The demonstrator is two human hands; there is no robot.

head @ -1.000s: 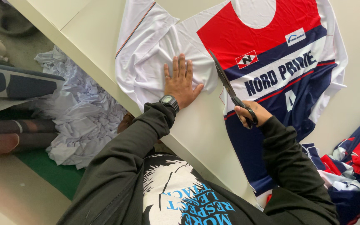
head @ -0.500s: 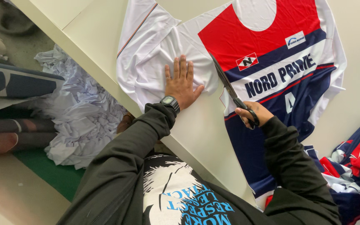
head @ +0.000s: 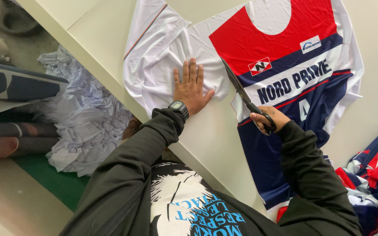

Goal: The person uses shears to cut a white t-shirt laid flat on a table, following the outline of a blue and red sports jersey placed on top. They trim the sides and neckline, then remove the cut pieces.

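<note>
A printed fabric panel in red, white and navy lies spread on a pale table. My left hand, with a black watch at the wrist, presses flat on the white part of the fabric. My right hand grips black scissors. Their long blades point up and left along the edge between the white and the coloured print.
A heap of white fabric scraps lies on the floor left of the table, beside dark rolls. More red, white and navy printed pieces are piled at the right edge. The table edge runs diagonally past my body.
The scissors and my right hand have shifted slightly up along the cut line. My left hand stays flat on the white fabric.
</note>
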